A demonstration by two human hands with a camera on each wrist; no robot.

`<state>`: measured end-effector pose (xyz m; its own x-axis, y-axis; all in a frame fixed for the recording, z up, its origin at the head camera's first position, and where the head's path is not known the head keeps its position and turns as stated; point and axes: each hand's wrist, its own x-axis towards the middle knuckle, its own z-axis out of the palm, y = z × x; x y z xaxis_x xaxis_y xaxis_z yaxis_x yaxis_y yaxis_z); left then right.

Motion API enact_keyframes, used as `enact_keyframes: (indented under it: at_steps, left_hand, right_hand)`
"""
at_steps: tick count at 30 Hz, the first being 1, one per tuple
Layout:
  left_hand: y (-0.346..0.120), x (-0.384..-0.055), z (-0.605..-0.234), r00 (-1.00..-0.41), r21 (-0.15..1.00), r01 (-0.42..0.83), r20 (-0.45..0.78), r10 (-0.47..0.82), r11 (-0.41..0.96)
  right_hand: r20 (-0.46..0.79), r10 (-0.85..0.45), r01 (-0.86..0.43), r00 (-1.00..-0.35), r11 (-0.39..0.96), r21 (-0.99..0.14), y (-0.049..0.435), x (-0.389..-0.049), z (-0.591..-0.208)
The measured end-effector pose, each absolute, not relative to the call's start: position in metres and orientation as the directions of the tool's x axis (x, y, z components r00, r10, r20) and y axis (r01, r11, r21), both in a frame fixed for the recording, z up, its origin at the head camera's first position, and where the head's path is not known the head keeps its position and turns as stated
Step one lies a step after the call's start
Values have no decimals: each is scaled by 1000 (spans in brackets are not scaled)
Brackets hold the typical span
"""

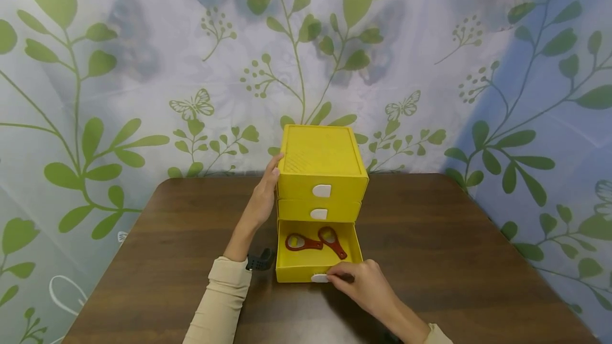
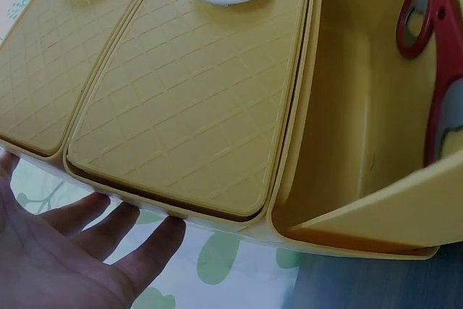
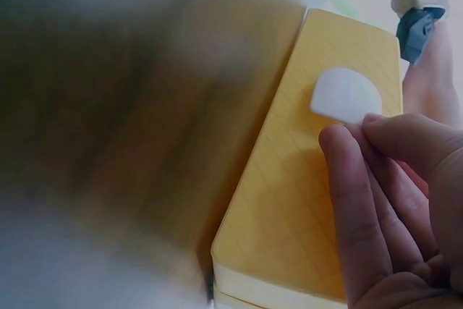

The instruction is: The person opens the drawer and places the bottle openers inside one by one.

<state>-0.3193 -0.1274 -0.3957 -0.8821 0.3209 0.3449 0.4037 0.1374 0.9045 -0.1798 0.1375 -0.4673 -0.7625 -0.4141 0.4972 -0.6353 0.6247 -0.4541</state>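
A yellow three-drawer box (image 1: 322, 150) stands on the table, its bottom drawer (image 1: 296, 275) pulled out. Inside that drawer lie two red tools with looped heads, a left one (image 1: 313, 244) and a right one (image 1: 338, 248); grey metal shows within the loops, but their exact kind is unclear. My left hand (image 1: 260, 200) rests on the box's left side, fingers extended along the edge in the left wrist view. At the drawer's front, my right hand (image 1: 370, 286) pinches the edge of the white drawer handle (image 3: 347, 95) between thumb and fingertips.
The brown wooden table (image 1: 444, 248) extends on both sides of the box. Behind it hangs a pale cloth (image 1: 229, 57) printed with green leaves and butterflies. The two upper drawers, with white handles (image 1: 322, 190), are closed. A dark band (image 1: 260, 260) circles the left wrist.
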Motion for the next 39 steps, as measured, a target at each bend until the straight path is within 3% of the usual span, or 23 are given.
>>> enact_keyframes:
  at_steps: [7, 39]
  left_hand:
    - [-127, -296, -367, -886, 905, 394, 328, 329, 159]
    - [-127, -297, -367, -880, 898, 411, 344, 327, 160]
  right_hand:
    - [469, -397, -604, -789, 640, -474, 135, -197, -467]
    - [409, -278, -475, -869, 703, -530, 125, -255, -464]
